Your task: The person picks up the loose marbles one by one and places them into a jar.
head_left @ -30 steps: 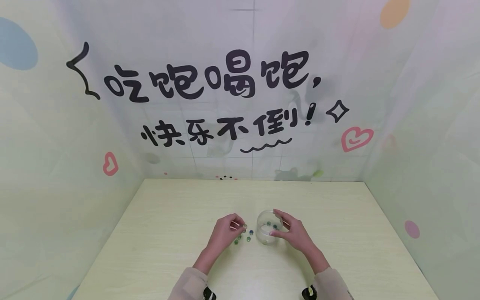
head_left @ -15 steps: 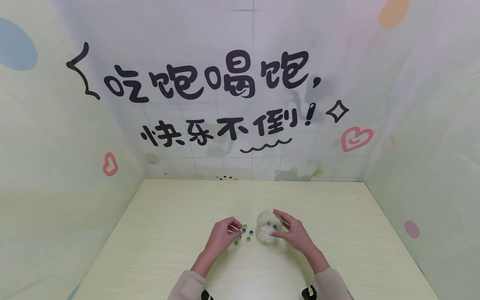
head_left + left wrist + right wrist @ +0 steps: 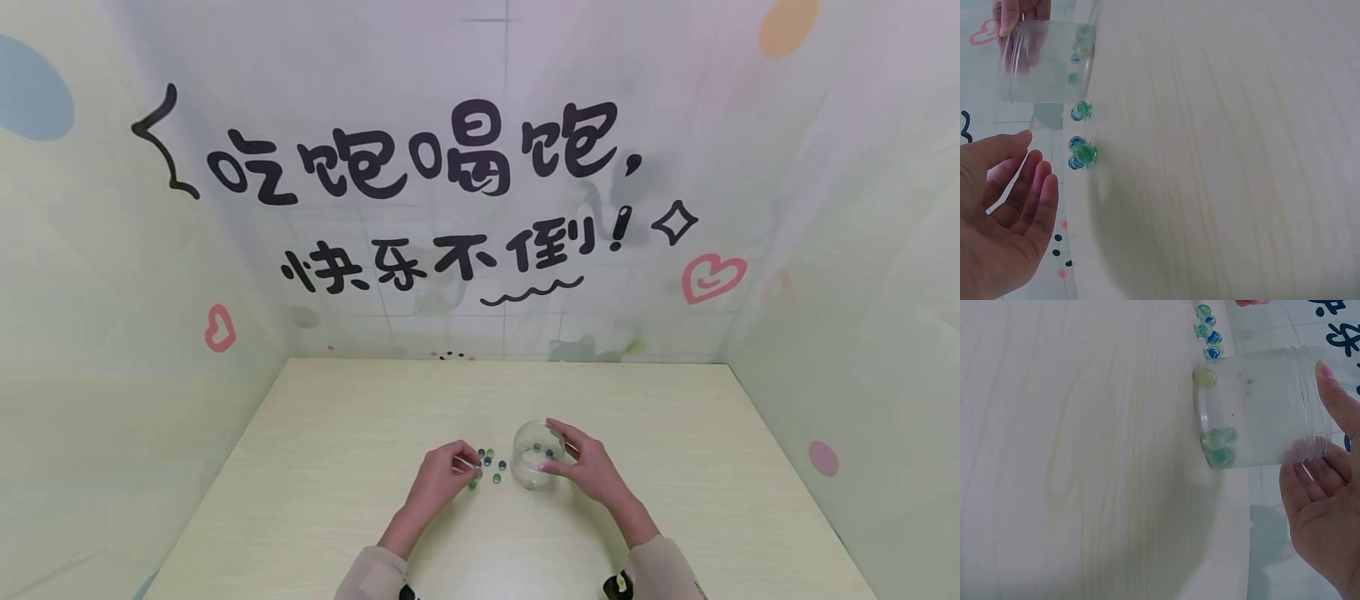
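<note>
The printed wall [image 3: 375,62] rises behind the jar [image 3: 1266,406], well back from it, where it meets the worktop's far edge. The worktop [image 3: 337,417] runs far out to either side of the jar, leaving more room to swing the arms there than in the narrow gap at its left. Its near edge is out of view.

The right hand [image 3: 594,472] sits at the jar's right, thumb and fingers curled round it near the threaded top. Left of the jar is the left hand [image 3: 439,475], its fingers loosely bent beside the loose marbles, no marble plainly pinched.

The jar stands upright on the worktop, a few marbles [image 3: 1216,440] at its bottom. The loose marbles [image 3: 497,478] cluster to its left, the nearest just beside it.

The step seems to be handling loose marbles while steadying the jar; the next move probably calls for a light pinch, without sending neighbours rolling.
</note>
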`<state>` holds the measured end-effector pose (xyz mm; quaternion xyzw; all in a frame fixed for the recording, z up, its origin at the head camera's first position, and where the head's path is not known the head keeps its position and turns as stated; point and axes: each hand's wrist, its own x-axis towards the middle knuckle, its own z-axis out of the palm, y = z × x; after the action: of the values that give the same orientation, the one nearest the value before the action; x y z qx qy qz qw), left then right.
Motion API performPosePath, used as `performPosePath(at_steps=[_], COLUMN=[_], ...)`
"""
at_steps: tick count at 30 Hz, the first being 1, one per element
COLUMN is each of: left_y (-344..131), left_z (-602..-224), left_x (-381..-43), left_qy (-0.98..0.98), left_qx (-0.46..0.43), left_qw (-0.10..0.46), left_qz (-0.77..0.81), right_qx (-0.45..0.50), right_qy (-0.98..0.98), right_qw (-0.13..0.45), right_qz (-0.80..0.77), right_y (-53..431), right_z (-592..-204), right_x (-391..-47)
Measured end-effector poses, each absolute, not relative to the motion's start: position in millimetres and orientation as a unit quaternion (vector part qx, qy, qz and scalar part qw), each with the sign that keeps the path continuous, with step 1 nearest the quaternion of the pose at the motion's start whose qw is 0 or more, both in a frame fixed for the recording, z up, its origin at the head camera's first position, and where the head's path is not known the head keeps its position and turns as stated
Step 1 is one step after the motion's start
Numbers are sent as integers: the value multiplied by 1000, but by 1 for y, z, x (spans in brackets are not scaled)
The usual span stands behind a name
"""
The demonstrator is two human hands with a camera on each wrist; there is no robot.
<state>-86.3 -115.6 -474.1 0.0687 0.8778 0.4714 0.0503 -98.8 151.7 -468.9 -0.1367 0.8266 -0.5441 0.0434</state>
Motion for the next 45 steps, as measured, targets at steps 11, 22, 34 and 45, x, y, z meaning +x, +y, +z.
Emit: performPosePath(at_steps=[11,22,34,45], left_y=[-119,-120,-120,-120], left_z=[-478,-482,-485,-483], left_x=[-84,-82,-80,-79], left_qy=[886,895,901,903], left_qx=[68,68,70,73], left_qw=[53,65,68,62], left_qz=[456,436,424,418], right_qx=[-138,-134,-125,-124], right_qy=[825,825,831,840], right_qw=[48,46,44,40], right_qz=[-546,-548,-540,-526], right_y=[154,154,147,151], right_z=[-471,-473,-462,-474], right_x=[-101,-102,-95,-102])
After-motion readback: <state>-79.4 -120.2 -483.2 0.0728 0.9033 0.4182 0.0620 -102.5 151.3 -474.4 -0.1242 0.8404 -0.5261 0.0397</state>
